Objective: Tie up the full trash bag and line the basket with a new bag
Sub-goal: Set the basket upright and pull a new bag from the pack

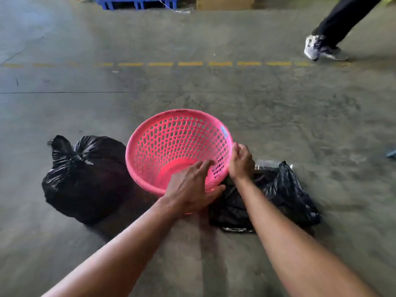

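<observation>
A pink perforated basket point(171, 144) stands on the concrete floor, tilted toward me, with nothing inside it. My left hand point(190, 189) lies over its near rim, fingers spread into the opening and thumb outside. My right hand point(241, 161) pinches the rim on the right side. To the left of the basket sits a full black trash bag point(85, 179), knotted at the top. An empty black bag point(278, 196) lies crumpled on the floor to the right, partly behind my right forearm.
Another person's leg and sneaker point(319, 48) are at the far right. A dashed yellow line point(160, 64) crosses the floor. A blue pallet point(137, 2) and a cardboard box point(225, 3) stand at the far edge.
</observation>
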A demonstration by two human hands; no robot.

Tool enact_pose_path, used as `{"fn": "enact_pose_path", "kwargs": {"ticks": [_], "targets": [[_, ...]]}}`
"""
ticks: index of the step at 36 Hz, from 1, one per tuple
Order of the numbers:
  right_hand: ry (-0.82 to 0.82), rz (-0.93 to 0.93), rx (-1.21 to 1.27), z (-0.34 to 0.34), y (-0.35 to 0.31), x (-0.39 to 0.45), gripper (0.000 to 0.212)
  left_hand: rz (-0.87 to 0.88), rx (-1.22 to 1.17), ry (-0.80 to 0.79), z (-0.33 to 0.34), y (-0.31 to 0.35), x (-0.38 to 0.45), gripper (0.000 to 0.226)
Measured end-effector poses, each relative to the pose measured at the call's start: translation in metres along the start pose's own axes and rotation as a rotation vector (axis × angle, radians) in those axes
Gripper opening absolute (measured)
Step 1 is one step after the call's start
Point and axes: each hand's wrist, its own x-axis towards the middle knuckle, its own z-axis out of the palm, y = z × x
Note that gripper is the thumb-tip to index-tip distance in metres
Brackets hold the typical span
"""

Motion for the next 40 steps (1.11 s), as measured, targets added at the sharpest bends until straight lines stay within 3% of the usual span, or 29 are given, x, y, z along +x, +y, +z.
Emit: {"fn": "enact_pose_path", "kwargs": {"ticks": [5, 9, 12, 15, 18, 21, 23, 26, 29, 33, 40], "targets": [[0.020, 0.114, -0.055, -0.036, 0.046, 0.033, 0.041, -0.021, 0.185, -0.098, 0.026, 0.010, 0.020, 0.054], [0.023, 0.343, -0.165, -0.072, 0.115, 0.043, 0.033, 0.002, 0.255, -0.055, 0.032, 0.009, 0.020, 0.063], [0.163, 0.549, -0.160, -0.099, 0.169, 0.036, 0.034, 0.019, 0.286, -0.029, 0.034, 0.010, 0.022, 0.065], [0.348, 0.813, -0.090, -0.110, 0.223, 0.026, 0.053, 0.040, 0.309, 0.009, 0.039, 0.009, 0.023, 0.065], [0.331, 0.976, 0.107, -0.100, 0.265, 0.018, 0.084, 0.032, 0.327, 0.029, 0.041, 0.009, 0.022, 0.067], [0.352, 1.072, 0.328, -0.086, 0.243, 0.005, 0.072, 0.032, 0.315, 0.027, 0.041, 0.011, 0.020, 0.066], [0.349, 1.090, 0.417, -0.079, 0.233, 0.004, 0.062, 0.029, 0.294, 0.018, 0.039, 0.012, 0.020, 0.065], [0.228, 1.128, 0.529, -0.071, 0.236, 0.005, 0.026, 0.025, 0.305, 0.007, 0.039, 0.013, 0.021, 0.064], [0.146, 1.182, 0.510, -0.066, 0.245, 0.003, 0.041, 0.026, 0.294, 0.007, 0.039, 0.012, 0.021, 0.065], [0.036, 1.242, 0.398, -0.066, 0.240, -0.004, 0.038, 0.019, 0.289, 0.004, 0.040, 0.011, 0.022, 0.064], [0.058, 1.195, 0.365, -0.044, 0.262, -0.001, 0.046, 0.005, 0.288, 0.008, 0.039, 0.012, 0.020, 0.064]]}}
